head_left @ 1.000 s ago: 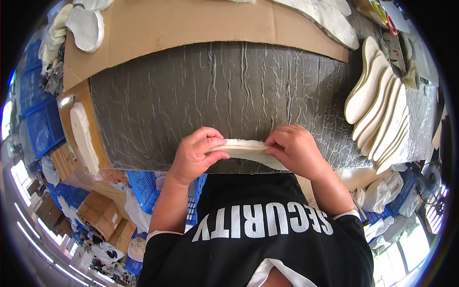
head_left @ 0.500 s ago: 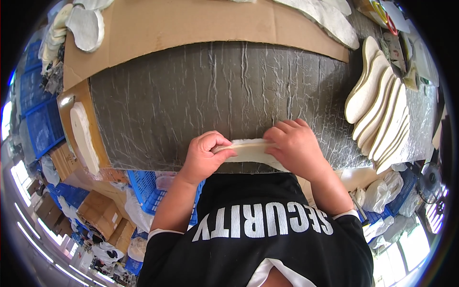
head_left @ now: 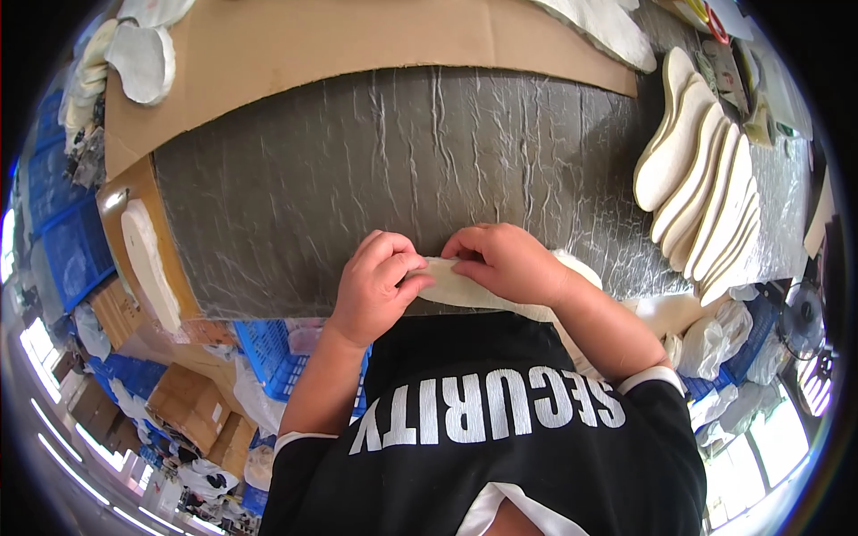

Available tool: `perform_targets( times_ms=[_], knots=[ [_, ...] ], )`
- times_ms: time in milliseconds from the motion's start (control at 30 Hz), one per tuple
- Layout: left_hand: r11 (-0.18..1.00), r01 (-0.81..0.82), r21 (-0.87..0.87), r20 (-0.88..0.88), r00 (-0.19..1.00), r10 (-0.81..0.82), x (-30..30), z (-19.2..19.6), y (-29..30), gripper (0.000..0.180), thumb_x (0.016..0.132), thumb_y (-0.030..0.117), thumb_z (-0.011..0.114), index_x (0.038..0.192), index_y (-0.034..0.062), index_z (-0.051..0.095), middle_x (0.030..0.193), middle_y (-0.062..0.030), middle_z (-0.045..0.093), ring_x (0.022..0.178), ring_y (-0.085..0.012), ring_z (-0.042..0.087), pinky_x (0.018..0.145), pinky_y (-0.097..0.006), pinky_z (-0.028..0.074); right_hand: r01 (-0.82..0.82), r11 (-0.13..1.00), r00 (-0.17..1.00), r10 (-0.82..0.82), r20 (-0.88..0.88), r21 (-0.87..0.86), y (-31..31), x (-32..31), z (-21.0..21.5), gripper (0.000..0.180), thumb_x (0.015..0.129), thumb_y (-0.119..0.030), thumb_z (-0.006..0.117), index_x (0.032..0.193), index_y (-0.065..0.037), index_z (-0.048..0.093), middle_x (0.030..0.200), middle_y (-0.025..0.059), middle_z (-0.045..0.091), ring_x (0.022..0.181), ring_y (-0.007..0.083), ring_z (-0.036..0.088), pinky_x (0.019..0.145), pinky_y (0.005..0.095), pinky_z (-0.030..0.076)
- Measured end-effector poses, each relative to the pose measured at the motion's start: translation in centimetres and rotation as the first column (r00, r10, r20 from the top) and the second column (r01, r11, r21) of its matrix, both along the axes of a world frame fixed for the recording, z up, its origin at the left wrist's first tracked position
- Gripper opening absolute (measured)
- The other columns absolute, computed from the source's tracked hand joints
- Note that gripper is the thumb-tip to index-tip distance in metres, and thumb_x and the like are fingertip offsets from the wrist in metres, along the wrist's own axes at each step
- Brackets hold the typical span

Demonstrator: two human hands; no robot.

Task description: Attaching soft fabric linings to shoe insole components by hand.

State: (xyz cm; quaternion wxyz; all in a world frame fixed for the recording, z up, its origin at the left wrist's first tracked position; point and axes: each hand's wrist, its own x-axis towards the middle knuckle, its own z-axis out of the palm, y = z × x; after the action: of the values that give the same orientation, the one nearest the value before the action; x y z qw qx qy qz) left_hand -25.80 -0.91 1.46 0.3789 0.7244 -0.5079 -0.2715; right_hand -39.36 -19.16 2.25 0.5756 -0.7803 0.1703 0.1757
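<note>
Fingers (head_left: 394,266) of left hand (head_left: 368,288) and right hand (head_left: 511,266) pinch pale insole (head_left: 447,291) along its far edge; light, even pressure probably limits creasing.

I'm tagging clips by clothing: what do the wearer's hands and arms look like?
The left hand and right hand are bare, with no gloves or visible jewellery. The forearms are uncovered below short black sleeves edged in white, part of a black shirt with large white lettering.
</note>
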Motion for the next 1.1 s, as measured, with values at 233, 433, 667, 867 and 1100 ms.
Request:
perform_targets(
  times_ms=[233, 433, 667, 867, 1100],
  knots=[
    [0.989, -0.042, 0.139, -0.309, 0.948, 0.084, -1.9, 1.7, 0.7, 0.018, 0.073, -0.001, 0.075, 0.086, 0.0009, 0.062, 0.089, -0.0086, 0.057, 0.076, -0.0248, 0.059, 0.066, -0.033, 0.050, -0.081, 0.975, 0.990, 0.103, -0.095, 0.209, 0.2, -1.0, -0.1, 0.019, 0.087, -0.014, 0.064, 0.103, -0.004, 0.068, 0.082, 0.0109, 0.068, 0.071, 0.0209, 0.063, 0.067, 0.0341, 0.049],
    [0.976, 0.073, 0.206, -0.322, 0.947, -0.003, -2.0, 2.4, 1.3, 0.013, 0.075, -0.001, 0.073, 0.084, -0.0004, 0.064, 0.089, -0.0094, 0.058, 0.077, -0.0247, 0.060, 0.068, -0.033, 0.050, -0.195, 0.933, 0.958, 0.247, -0.143, 0.302, 0.1, 0.2, -0.4, 0.018, 0.083, -0.020, 0.068, 0.090, -0.004, 0.071, 0.076, 0.0090, 0.068, 0.068, 0.0192, 0.062, 0.065, 0.0327, 0.048],
    [0.970, 0.199, 0.137, -0.240, 0.957, -0.162, -1.3, 2.3, 0.7, 0.013, 0.073, -0.002, 0.072, 0.080, -0.0002, 0.062, 0.089, -0.0098, 0.057, 0.080, -0.0246, 0.059, 0.070, -0.033, 0.049, -0.287, 0.901, 0.934, 0.339, -0.115, 0.326, 0.4, 1.3, -0.9, 0.016, 0.080, -0.019, 0.069, 0.084, -0.004, 0.071, 0.072, 0.0075, 0.067, 0.065, 0.0170, 0.060, 0.063, 0.0314, 0.047],
    [0.956, 0.292, 0.022, -0.149, 0.947, -0.286, -0.5, 1.9, 0.0, 0.015, 0.069, -0.002, 0.073, 0.076, 0.0007, 0.060, 0.092, -0.0112, 0.059, 0.082, -0.0295, 0.058, 0.071, -0.037, 0.050, -0.181, 0.912, 0.959, 0.247, -0.140, 0.367, 0.9, 1.4, -1.8, 0.014, 0.075, -0.017, 0.067, 0.079, -0.003, 0.071, 0.070, 0.0117, 0.067, 0.065, 0.0234, 0.062, 0.064, 0.0357, 0.049],
    [0.976, 0.108, 0.191, -0.343, 0.939, -0.036, -0.4, 2.5, 0.3, 0.017, 0.070, 0.000, 0.074, 0.080, 0.0010, 0.060, 0.095, -0.0100, 0.060, 0.086, -0.0275, 0.059, 0.075, -0.038, 0.049, 0.003, 0.965, 0.984, 0.043, -0.171, 0.263, 1.7, 0.7, -2.2, 0.013, 0.073, -0.014, 0.067, 0.077, -0.002, 0.070, 0.067, 0.0121, 0.065, 0.061, 0.0217, 0.060, 0.061, 0.0351, 0.049]
  ],
)
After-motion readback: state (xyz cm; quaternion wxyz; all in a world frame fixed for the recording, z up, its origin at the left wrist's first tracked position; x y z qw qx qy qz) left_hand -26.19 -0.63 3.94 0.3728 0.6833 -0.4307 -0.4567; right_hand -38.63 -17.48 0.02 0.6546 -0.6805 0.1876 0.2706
